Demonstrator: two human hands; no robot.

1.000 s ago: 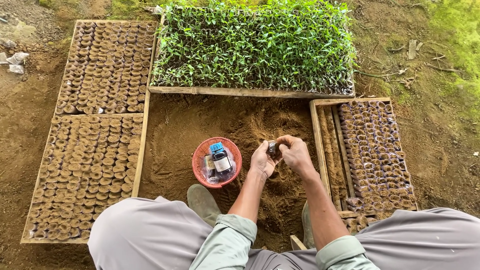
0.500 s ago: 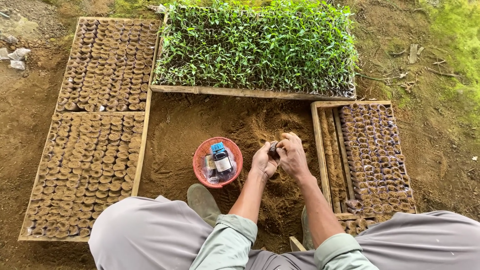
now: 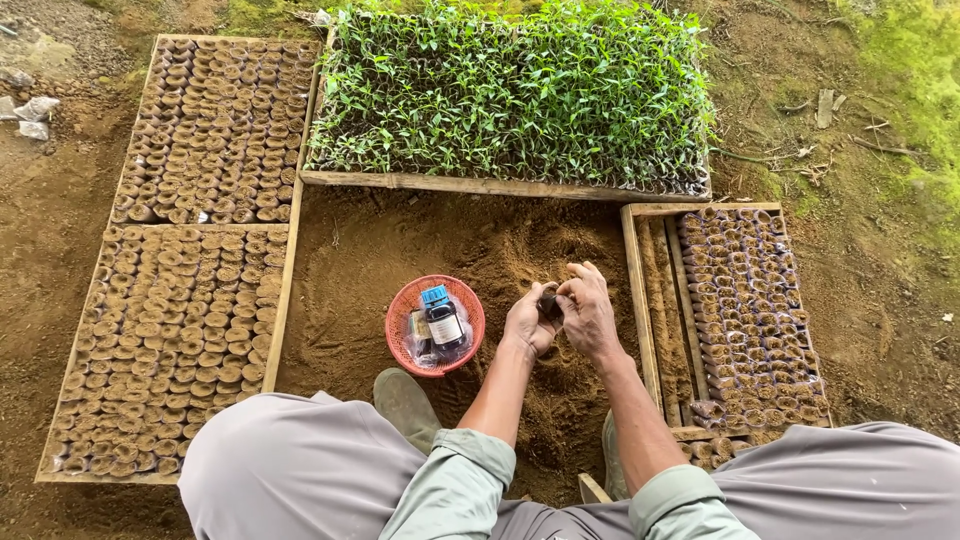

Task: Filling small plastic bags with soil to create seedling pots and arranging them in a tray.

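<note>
Both hands meet over the loose brown soil (image 3: 480,250) in front of the person. Left hand (image 3: 527,322) and right hand (image 3: 590,312) are pressed together, fingers curled around a small dark pot (image 3: 549,303) held between them, just above the soil heap. Only a bit of the pot shows between the thumbs; what is in it cannot be told.

Just left of the left hand, a red basket (image 3: 398,322) sits on the soil, with a dark bottle (image 3: 443,325) with a blue cap and some clear plastic inside. A grey shoe (image 3: 405,402) rests on the soil below the basket.

Right of the hands, a wooden tray (image 3: 633,290) partly filled with rows of small pots; its left strip holds only soil. Left side: two wooden-framed beds of soil-filled pots (image 3: 180,330), packed tight, one above the other. Top centre: tray of green seedlings (image 3: 510,90), dense, with a plank along its near edge.

Person's knees in grey trousers and pale green sleeves at bottom of view. Bare earth and some moss around.
</note>
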